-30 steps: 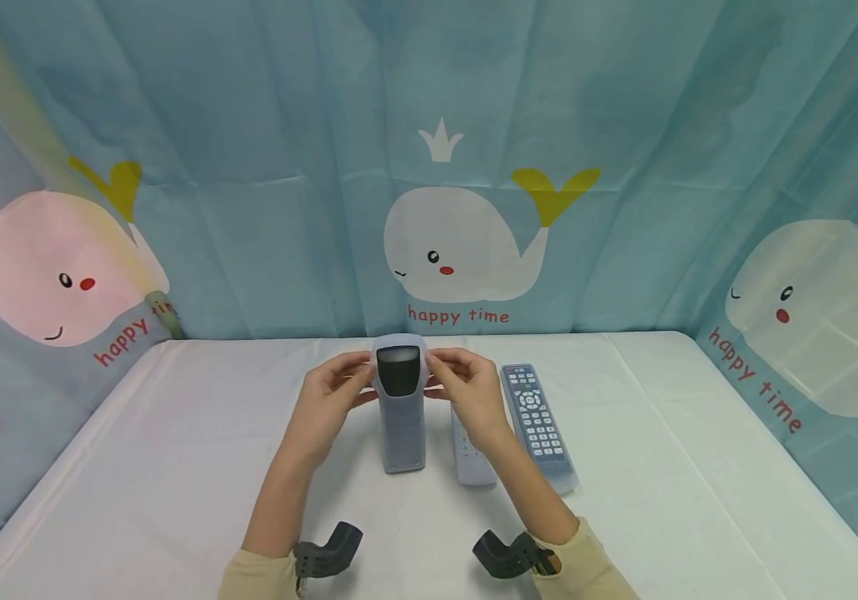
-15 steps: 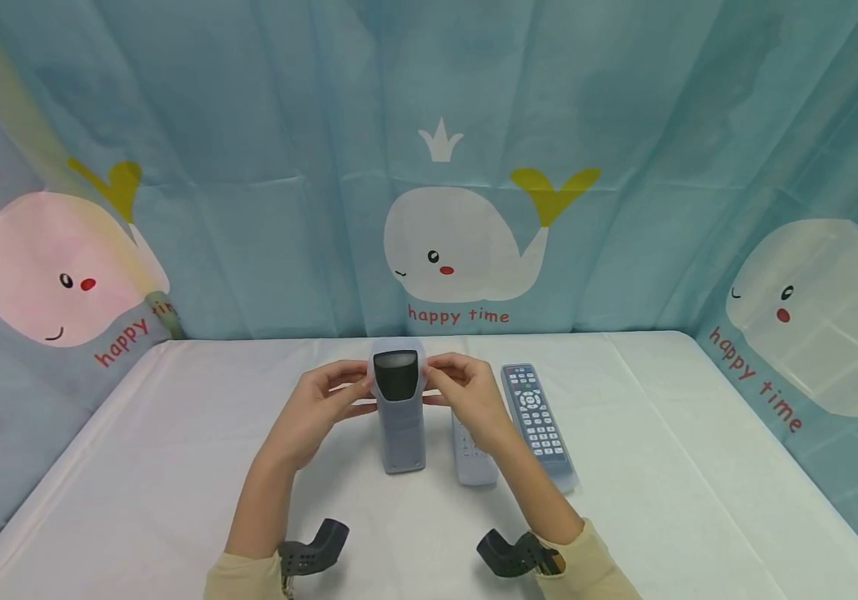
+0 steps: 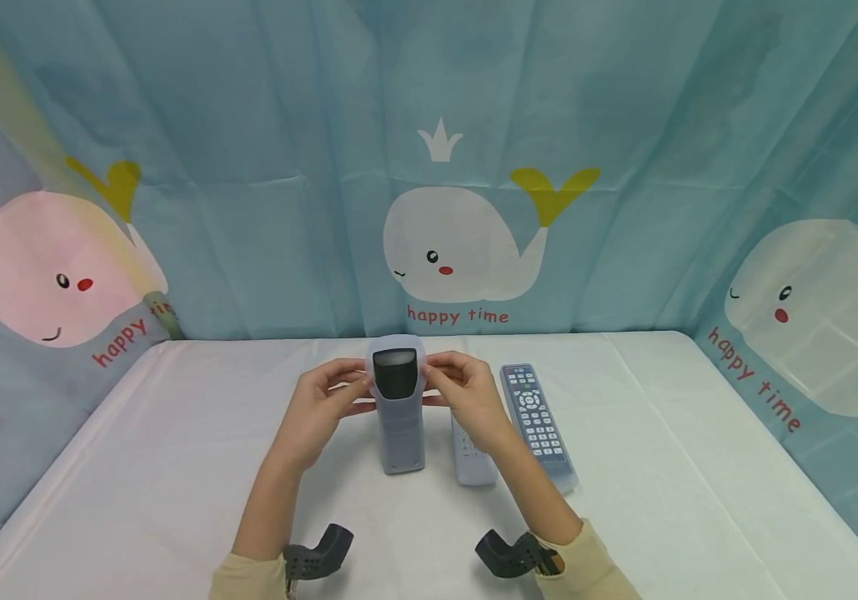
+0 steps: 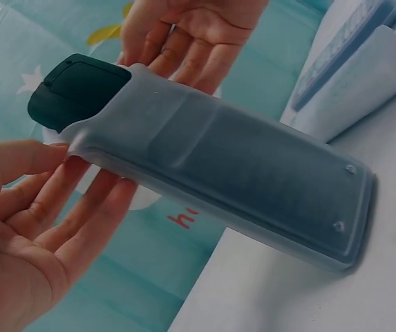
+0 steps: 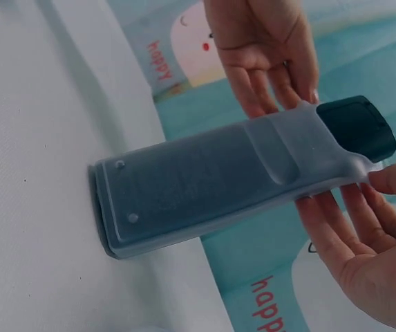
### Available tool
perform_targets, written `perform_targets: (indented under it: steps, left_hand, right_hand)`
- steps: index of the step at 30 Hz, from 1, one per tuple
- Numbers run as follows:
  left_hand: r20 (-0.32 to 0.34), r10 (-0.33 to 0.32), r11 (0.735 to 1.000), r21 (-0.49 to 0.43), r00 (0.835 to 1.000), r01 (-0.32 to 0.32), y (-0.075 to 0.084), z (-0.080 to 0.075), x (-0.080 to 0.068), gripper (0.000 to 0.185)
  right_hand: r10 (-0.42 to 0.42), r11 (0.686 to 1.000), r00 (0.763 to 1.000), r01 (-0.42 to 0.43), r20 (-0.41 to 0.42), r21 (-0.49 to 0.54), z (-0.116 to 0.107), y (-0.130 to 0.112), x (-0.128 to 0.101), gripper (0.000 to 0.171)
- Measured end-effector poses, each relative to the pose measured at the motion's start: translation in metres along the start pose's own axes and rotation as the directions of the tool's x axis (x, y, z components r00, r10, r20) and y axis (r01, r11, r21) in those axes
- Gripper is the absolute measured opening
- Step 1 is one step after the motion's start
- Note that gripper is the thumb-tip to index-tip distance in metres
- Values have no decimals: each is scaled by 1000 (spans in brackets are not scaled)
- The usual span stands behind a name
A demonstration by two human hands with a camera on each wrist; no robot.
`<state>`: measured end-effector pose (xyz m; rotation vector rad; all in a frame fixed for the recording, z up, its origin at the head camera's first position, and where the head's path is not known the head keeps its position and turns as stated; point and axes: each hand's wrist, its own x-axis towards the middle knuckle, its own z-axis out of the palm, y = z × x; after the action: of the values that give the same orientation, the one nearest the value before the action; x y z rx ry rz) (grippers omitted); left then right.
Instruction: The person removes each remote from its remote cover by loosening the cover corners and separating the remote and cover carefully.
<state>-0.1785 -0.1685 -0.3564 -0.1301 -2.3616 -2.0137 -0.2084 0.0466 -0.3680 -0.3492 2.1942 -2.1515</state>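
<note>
In the head view, the left hand (image 3: 322, 408) and the right hand (image 3: 469, 404) face each other, and the dark remote (image 3: 396, 375) in its translucent cover (image 3: 402, 433) is between them, about equally near to both. Its long axis goes from the upper end, held between the fingers, down and towards the person, below the hands. The desk (image 3: 211, 467) is white; beyond the hands hangs a blue curtain (image 3: 263, 125) with printed whales. A pale remote (image 3: 474, 458) is partly hidden by the right hand, and a many-buttoned remote (image 3: 537, 412) lies at that hand's outer side

In the left wrist view, the left thumb and fingers pinch one edge of the cover's mouth, where the dark end sticks out

In the right wrist view, the right hand pinches the opposite edge; the lower end seems to stand on the desk, but its exact tilt I cannot tell
</note>
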Motion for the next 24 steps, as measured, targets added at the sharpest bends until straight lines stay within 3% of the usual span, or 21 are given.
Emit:
perform_targets:
  steps: [9,17,24]
  left_hand:
    - [-46,7,1000,0,999,-7,-6,3,-1,31]
    - [11,8,1000,12,1000,-9,-10,0,-6,31]
    - [40,5,1000,15,999,-6,-15,-3,-8,34]
  right_hand:
    - [1,1000,1000,-1,4,5,2,1,0,22]
    - [0,1000,1000,0,19,-9,0,5,2,23]
    - [14,998,996,-8,92,-56,-5,7,3,27]
